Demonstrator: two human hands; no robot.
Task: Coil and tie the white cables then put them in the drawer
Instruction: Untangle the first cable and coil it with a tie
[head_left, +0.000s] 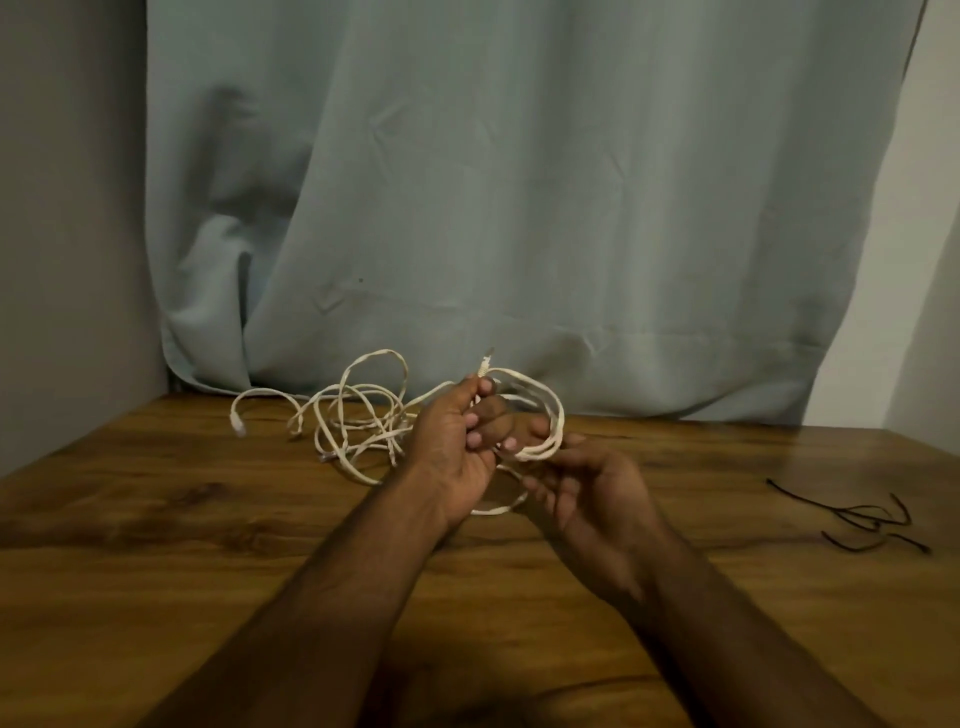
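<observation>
A white cable coil (553, 415) of several loops is held above the wooden table (208, 519). My left hand (457, 447) pinches the coil near its plug end (484, 364), which sticks up past the fingers. My right hand (587, 493) grips the lower side of the same coil from below. A loose tangle of white cables (358, 415) lies on the table to the left of my hands, with one plug (239, 426) at its far left. No drawer is in view.
Several thin black ties (872, 519) lie on the table at the right. A pale grey-blue curtain (519, 208) hangs behind the table's back edge, with walls on both sides.
</observation>
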